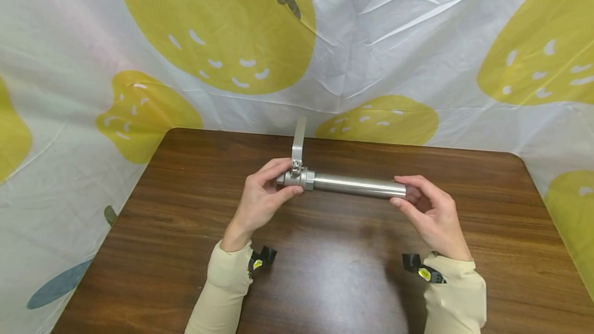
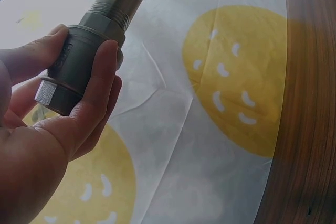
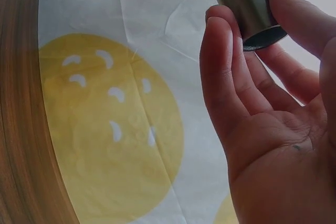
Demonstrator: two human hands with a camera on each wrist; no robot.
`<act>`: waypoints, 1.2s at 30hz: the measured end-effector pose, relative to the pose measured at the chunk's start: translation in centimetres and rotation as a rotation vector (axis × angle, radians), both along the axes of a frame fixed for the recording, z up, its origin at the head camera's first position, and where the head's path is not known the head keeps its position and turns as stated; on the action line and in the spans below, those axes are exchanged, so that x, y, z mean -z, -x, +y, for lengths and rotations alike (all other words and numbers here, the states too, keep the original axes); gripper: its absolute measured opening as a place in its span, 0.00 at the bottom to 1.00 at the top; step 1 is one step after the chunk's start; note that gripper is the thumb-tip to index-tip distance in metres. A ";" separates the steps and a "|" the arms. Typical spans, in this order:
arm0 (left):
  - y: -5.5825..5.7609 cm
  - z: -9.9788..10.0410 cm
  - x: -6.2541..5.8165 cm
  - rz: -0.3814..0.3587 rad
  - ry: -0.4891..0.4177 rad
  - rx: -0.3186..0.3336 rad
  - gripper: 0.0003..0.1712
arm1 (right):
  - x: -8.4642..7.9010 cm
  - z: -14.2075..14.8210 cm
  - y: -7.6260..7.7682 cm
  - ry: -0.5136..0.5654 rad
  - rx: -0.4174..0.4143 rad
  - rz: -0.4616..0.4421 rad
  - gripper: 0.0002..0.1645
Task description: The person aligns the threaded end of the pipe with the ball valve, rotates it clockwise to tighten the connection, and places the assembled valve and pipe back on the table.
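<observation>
A steel ball valve (image 1: 295, 178) with a long flat lever handle (image 1: 299, 140) is joined to a straight metal pipe (image 1: 357, 185). My left hand (image 1: 260, 200) grips the valve body, thumb on the near side and fingers on the far side. In the left wrist view, pipe threads (image 2: 109, 13) show where the pipe enters the valve's hex end. At the pipe's other end, my right hand (image 1: 433, 215) pinches the rim between thumb and fingers. The right wrist view shows that open pipe end (image 3: 262, 38) facing the palm. The lever points away toward the back.
Both hands hold the assembly above a brown wood-grain table (image 1: 325, 272). A white cloth (image 1: 343, 66) printed with yellow fruit shapes hangs behind the table and along its sides. Black straps with small devices (image 1: 424, 273) sit at both wrists.
</observation>
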State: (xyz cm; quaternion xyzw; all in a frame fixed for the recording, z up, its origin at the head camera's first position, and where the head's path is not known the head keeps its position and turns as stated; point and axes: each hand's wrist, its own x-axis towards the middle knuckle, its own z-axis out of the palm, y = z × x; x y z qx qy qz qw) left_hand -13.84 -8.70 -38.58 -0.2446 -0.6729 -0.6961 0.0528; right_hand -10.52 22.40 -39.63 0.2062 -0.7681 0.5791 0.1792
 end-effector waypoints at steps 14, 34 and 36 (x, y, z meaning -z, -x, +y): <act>0.0 0.0 0.0 -0.003 -0.006 -0.001 0.28 | -1.3 -0.9 -0.3 0.195 -0.179 0.029 0.32; 0.0 0.1 0.1 -0.003 -0.018 0.004 0.28 | -1.5 -0.9 -0.4 0.184 -0.181 0.055 0.29; 0.0 0.1 0.1 -0.003 -0.018 0.005 0.28 | -1.5 -0.8 -0.4 0.181 -0.179 0.053 0.29</act>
